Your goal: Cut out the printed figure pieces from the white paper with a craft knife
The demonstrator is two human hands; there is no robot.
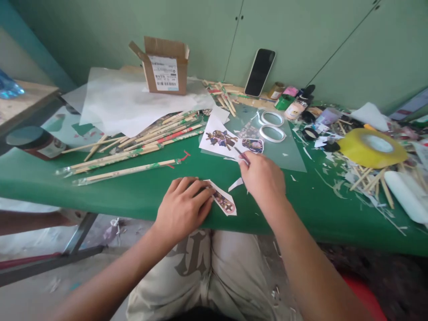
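Observation:
My left hand [183, 203] lies on the green table top with its fingers spread over a printed paper cut-out [224, 201]. The cut-out is a long strip with a white border and a rounded end with a cross pattern; its other end is under my fingers. My right hand [264, 176] is closed round a slim craft knife [244, 156], its tip pointing away from me. That tip is over a white sheet with a printed figure [219, 139]. Beside the sheet lies a smaller printed cut-out [253, 146]. A white paper sliver [236, 184] lies between my hands.
Wrapped wooden sticks [147, 151] lie left, near a dark-lidded jar [35, 141]. Behind stand an open cardboard box [163, 71] and a phone [260, 72]. Tape rolls [272, 133], small bottles [296, 107], a yellow tape roll [374, 148] and paper scraps crowd the right.

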